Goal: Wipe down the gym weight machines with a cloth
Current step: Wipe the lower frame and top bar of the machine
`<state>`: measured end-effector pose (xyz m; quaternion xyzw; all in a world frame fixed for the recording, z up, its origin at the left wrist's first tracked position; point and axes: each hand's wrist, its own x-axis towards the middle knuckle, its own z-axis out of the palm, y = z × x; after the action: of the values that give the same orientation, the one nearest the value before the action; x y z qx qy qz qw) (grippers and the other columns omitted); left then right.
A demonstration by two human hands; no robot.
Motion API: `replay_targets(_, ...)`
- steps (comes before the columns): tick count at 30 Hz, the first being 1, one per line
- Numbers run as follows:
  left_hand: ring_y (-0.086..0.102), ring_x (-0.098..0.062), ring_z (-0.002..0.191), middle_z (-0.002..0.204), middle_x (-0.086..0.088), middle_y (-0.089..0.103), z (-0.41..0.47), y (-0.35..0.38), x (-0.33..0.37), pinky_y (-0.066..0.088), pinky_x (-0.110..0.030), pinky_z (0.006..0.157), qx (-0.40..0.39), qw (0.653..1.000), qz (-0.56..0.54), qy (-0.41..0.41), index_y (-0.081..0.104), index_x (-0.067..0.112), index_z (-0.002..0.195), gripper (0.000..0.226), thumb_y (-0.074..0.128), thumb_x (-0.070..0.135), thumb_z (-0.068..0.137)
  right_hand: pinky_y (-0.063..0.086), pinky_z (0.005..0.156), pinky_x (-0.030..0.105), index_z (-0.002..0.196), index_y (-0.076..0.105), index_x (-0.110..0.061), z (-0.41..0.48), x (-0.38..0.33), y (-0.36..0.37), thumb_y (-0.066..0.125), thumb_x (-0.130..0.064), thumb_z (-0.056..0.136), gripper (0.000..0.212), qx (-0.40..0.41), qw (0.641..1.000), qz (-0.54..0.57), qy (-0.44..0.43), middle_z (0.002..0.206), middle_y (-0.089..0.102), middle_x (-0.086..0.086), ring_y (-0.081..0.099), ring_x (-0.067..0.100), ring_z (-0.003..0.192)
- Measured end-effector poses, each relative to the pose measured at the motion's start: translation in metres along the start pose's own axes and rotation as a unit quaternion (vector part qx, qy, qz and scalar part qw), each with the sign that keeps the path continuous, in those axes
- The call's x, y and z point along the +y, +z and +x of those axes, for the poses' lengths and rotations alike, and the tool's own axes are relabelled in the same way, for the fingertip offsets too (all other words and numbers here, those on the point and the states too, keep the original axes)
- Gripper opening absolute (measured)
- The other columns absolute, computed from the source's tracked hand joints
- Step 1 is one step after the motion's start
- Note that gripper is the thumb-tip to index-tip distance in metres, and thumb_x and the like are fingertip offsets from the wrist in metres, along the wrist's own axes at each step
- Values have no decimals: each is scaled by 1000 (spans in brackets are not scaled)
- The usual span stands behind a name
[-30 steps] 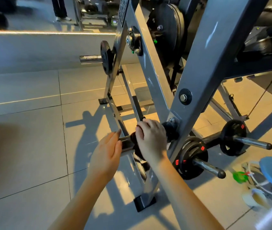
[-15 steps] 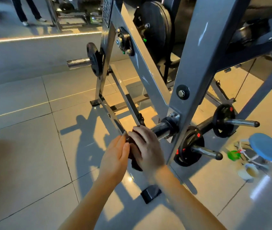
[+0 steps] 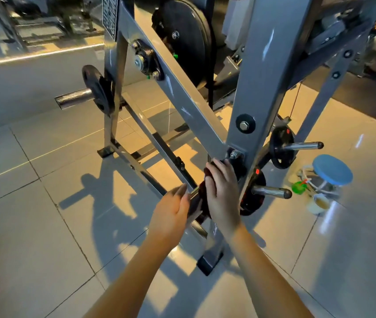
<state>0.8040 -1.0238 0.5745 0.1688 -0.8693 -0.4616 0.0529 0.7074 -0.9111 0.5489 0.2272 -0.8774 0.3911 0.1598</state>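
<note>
Two hands work at one weight peg (image 3: pixel 193 199) low on the grey machine (image 3: pixel 265 88), a little toward 5 o'clock from the middle of the view. Right hand (image 3: pixel 223 196) has its grip clenched round the cloth (image 3: pixel 204 188), wrapping it over the peg just beside the upright. Left hand (image 3: pixel 171 212), at 8 o'clock from the cloth, looks released: its fingers lie fairly straight against the peg's free end, though motion blurs them.

By my judgement the cloth is light, soft and limp, so it will bunch and slide unless the palm presses it right round the peg. The best hold is a full wrap with the thumb beneath. The peg is stiff, smooth chrome, probably slick, and fixed, so it should bear firm rubbing.

Only a little cloth shows: dark red and crumpled, peeking out at 10 o'clock from the right knuckles and under the palm. A blue-lidded jar (image 3: pixel 332 169) stands on the floor at 3 o'clock from that hand.
</note>
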Motion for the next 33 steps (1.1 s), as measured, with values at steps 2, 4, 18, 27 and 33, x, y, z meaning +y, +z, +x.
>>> replay_targets(2, 48, -13, 122, 135, -1, 54, 1, 2, -1, 34, -18, 97, 10, 1000, 7, 23, 47, 20, 139, 47, 20, 35, 104, 21, 118, 28, 133, 57, -11, -28, -17, 8, 35, -30, 101, 43, -21, 1000, 15, 2, 149, 42, -1, 23, 15, 145)
replay_targets(4, 53, -8, 110, 123, 1, 60, -1, 3, -1, 38, -10, 87, 21, 999, 2, 50, 54, 22, 132, 51, 18, 37, 98, 28, 116, 41, 137, 52, -9, -51, -20, 11, 32, -30, 104, 44, -40, 997, 18, -64, 150, 41, 3, 27, 23, 145)
replay_targets(18, 53, -8, 98, 103, 8, 57, -6, 5, -5, 38, -14, 83, 8, 999, -47, 12, 52, 31, 123, 41, 19, 39, 100, 16, 119, 37, 151, 17, -29, -30, -7, 12, 24, -47, 101, 54, 11, 996, 18, 86, 160, 5, -14, -3, 2, 147)
replay_targets(27, 56, -11, 84, 89, 8, 59, -7, 6, -7, 44, -18, 70, 16, 984, -171, -53, 52, 43, 91, 30, 24, 43, 102, 31, 114, 48, 144, 42, -17, -38, -4, 3, 26, -40, 104, 48, -53, 997, -34, -44, 155, 32, -1, 24, 22, 145)
replay_targets(33, 59, -17, 88, 92, 2, 61, -12, 0, -1, 48, -24, 72, 7, 972, -223, -67, 54, 41, 89, 33, 26, 31, 104, 28, 115, 46, 139, 50, -14, -44, -34, 12, 32, -34, 100, 48, -43, 998, -42, 14, 153, 36, -1, 23, 23, 145)
